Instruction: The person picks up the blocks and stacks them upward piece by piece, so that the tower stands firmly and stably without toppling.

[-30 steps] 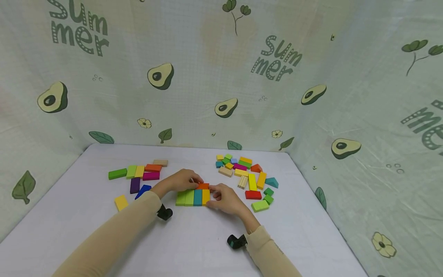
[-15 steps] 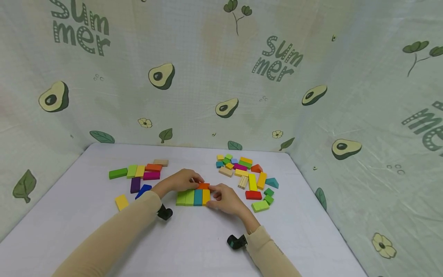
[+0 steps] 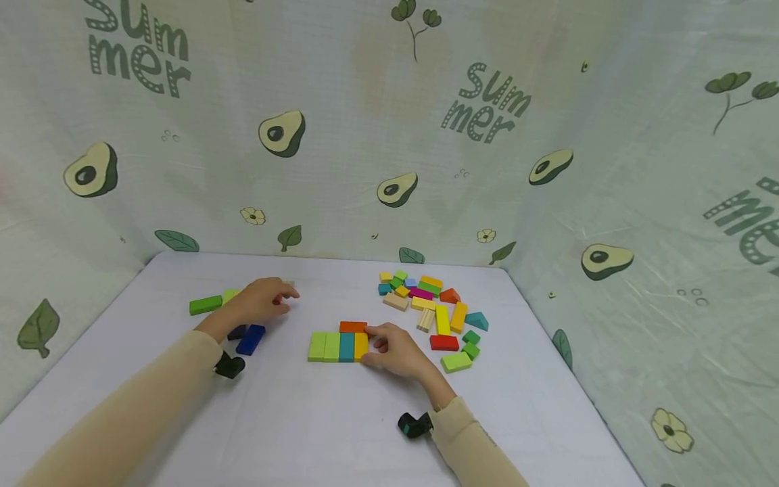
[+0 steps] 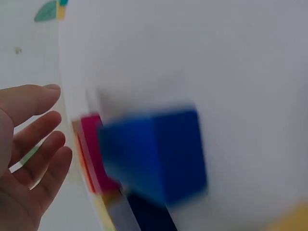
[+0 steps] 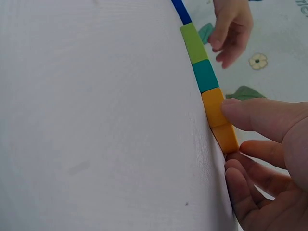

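Two lime green blocks [image 3: 324, 347], a teal block [image 3: 346, 348] and a yellow-orange block [image 3: 361, 347] lie side by side in a row. A red-orange block [image 3: 353, 327] lies along the row's far right side. My right hand [image 3: 398, 352] holds the row's right end, its thumb and fingers against the yellow-orange block. Over the left group of blocks hovers my left hand [image 3: 262, 301], fingers loosely bent and nothing in them. Below it is a blue block [image 3: 251, 339]; the left wrist view shows a magenta block [image 4: 94, 154], apart from the fingers [image 4: 53, 178].
Many loose coloured blocks, including a red block [image 3: 444, 343] and a teal triangle [image 3: 477, 320], are scattered on the right of the white table [image 3: 341, 433]. A green block [image 3: 205, 305] lies at the left. Printed cloth [image 3: 341, 88] hangs behind.
My left hand has left the red-orange block and moved left to above the left group. The red-orange block now shows fully. My right hand stays in place.
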`<state>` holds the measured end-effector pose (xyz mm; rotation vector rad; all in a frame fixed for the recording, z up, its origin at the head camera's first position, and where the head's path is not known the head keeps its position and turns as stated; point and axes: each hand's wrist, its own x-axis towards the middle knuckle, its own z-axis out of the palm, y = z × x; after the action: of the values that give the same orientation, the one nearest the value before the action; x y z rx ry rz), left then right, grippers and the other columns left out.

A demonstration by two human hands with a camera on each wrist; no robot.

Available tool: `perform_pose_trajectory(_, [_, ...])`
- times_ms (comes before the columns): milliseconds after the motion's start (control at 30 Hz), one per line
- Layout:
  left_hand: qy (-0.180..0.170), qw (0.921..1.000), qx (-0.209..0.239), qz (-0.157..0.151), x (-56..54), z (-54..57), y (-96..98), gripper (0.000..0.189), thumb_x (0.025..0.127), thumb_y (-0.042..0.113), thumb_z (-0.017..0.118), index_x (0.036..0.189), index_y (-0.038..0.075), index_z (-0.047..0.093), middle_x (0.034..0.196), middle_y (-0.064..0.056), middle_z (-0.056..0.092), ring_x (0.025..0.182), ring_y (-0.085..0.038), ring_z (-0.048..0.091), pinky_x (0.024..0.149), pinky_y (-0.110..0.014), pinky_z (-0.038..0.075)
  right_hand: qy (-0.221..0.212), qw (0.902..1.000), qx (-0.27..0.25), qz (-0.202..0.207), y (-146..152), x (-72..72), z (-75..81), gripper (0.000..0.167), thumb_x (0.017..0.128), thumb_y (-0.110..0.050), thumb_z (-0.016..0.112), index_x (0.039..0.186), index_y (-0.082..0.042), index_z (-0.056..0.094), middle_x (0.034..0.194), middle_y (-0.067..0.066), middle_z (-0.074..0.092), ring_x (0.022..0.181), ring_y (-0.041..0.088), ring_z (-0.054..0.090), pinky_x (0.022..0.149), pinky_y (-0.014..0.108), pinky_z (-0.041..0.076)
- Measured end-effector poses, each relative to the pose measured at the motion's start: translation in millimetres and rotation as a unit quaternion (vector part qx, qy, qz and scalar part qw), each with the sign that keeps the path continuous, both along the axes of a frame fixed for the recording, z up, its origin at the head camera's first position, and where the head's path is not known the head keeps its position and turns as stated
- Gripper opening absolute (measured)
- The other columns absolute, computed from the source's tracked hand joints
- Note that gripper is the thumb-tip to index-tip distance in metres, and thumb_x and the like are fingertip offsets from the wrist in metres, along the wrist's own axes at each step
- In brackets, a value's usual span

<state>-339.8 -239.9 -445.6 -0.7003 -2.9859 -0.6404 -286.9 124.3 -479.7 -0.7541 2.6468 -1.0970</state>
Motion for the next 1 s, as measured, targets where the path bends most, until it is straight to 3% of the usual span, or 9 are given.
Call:
perform_pose_trajectory(167, [-0.005,0.9987,-0.041,0.029,6.1,-1.2,-26.3,0.039,0.095,0.015,0.08,0.132,0.006,0.073,0.115,-0.015,0.069,0.107,-0.035,0.063,0.096,-0.059,0.058,-0.001,1.0,0.005,-0.005,0,0.0,-0.4,0.062,0.096,-0.028,0.082,0.151,-0.01,0.06,0.121,0.001,0.066,0.101,0.015,0.06,0.088,0.024,0.055])
perform_pose_trajectory(433, [-0.02,0.9982,-0.051,0.023,9.5,1.0,-31.9,0.039,0.092,0.009,0.082,0.129,0.005,0.072,0.109,-0.012,0.069,0.1,-0.03,0.063,0.092,-0.053,0.06,-0.001,1.0,0.004,-0.003,0,0.3,0.7,0.063,0.096,-0.028,0.082,0.151,-0.01,0.06,0.121,0.001,0.066,0.101,0.016,0.06,0.089,0.024,0.055])
perform_pose_trajectory(733, [-0.026,0.9989,-0.04,-0.001,8.2,-1.3,-21.9,0.04,0.095,0.012,0.08,0.133,0.008,0.072,0.118,-0.013,0.072,0.108,-0.032,0.064,0.097,-0.057,0.058,-0.004,1.0,0.001,-0.003,0,0.3,0.0,0.064,0.095,-0.028,0.082,0.152,-0.01,0.059,0.122,0.001,0.065,0.102,0.016,0.059,0.089,0.025,0.055])
perform_pose_trajectory(1000, [-0.034,0.9988,0.001,-0.036,7.3,-3.4,6.2,0.035,0.098,0.012,0.077,0.133,0.015,0.073,0.121,-0.005,0.07,0.112,-0.026,0.062,0.097,-0.049,0.058,-0.002,1.0,0.005,-0.001,0,1.4,0.0,0.063,0.095,-0.028,0.082,0.151,-0.009,0.059,0.121,0.002,0.065,0.103,0.016,0.06,0.089,0.025,0.055])
